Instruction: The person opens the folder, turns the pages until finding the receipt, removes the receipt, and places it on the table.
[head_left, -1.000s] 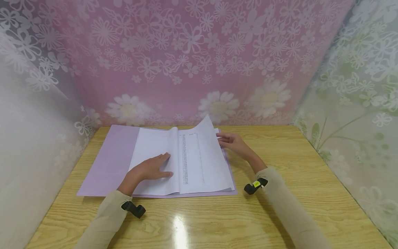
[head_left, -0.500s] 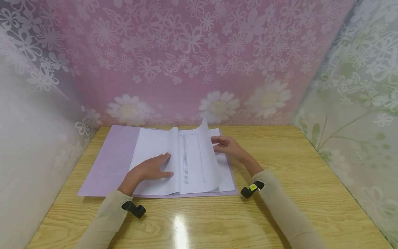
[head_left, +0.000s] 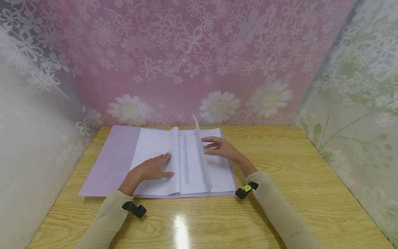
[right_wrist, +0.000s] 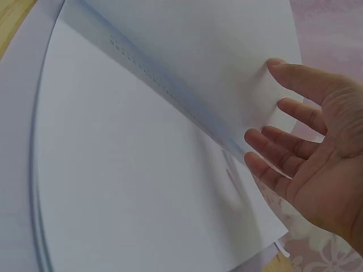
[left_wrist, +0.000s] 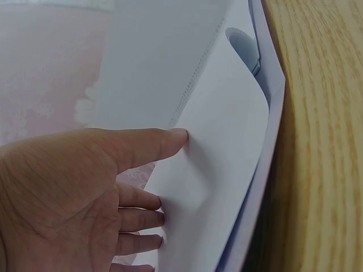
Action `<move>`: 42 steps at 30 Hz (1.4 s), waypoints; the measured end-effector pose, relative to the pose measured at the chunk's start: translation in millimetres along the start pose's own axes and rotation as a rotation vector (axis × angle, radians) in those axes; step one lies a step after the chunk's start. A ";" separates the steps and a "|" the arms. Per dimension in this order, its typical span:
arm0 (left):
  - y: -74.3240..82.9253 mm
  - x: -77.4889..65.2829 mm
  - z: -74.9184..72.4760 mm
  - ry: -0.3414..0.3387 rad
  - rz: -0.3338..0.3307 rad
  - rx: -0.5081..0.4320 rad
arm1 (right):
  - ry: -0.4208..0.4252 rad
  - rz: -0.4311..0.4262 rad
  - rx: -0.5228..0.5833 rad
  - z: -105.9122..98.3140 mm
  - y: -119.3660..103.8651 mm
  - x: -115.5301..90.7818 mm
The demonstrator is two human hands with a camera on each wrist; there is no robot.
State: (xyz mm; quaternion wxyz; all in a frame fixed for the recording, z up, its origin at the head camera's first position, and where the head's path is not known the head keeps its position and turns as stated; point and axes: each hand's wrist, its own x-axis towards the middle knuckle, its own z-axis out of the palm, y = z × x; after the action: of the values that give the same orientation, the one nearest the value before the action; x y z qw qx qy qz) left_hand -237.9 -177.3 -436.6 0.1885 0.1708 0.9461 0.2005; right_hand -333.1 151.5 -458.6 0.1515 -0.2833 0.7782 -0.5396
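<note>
A lilac folder [head_left: 109,159] lies spread on the table with white printed pages inside. My left hand [head_left: 152,167] rests with extended fingers on the turned left-hand pages [head_left: 155,141]; in the left wrist view its thumb and fingertips press the paper. One printed page [head_left: 191,159] stands raised and curved near the middle, a column of small text on its left-facing side. Behind that page, my right hand [head_left: 219,147] touches it with loosely bent fingers; the right wrist view shows the fingertips against the sheet [right_wrist: 227,45]. Under it lies a further white page [right_wrist: 125,158] on the right.
The wooden table [head_left: 298,173] extends around the folder. A pink floral curtain [head_left: 174,69] hangs along the back edge, with pale floral curtains [head_left: 357,121] at the sides. Each wrist wears a black camera mount [head_left: 134,209].
My right hand has moved left, pushing the printed page from lying nearly over the right side to standing upright, uncovering the page below. The left hand has stayed in place.
</note>
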 end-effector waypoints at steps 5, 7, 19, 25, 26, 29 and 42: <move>-1.1 0.1 -0.8 0.000 0.015 0.003 | -0.012 -0.010 -0.034 6.1 -3.3 3.8; -1.4 0.0 -1.2 0.004 0.022 0.003 | -0.017 -0.012 -0.046 8.8 -4.9 4.8; -2.7 1.4 -0.9 0.010 0.022 0.014 | -0.015 -0.030 -0.108 20.3 -13.9 12.5; -1.2 1.8 -0.9 0.014 0.017 0.018 | -0.007 -0.019 -0.135 26.5 -17.7 16.5; -0.6 1.8 -0.8 0.014 0.014 0.019 | -0.005 -0.012 -0.143 27.7 -18.5 17.0; 1.1 1.4 -0.8 0.015 0.006 0.020 | 0.006 -0.001 -0.153 31.1 -22.2 16.7; 2.4 -0.6 -2.9 0.057 0.042 0.034 | 0.025 0.000 -0.160 39.6 -22.1 17.4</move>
State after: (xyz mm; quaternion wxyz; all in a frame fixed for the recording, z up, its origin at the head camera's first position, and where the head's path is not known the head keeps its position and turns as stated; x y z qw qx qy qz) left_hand -238.0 -176.5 -432.9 0.1542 0.1879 0.9506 0.1933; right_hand -319.4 105.5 -451.7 0.1186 -0.2877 0.8208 -0.4791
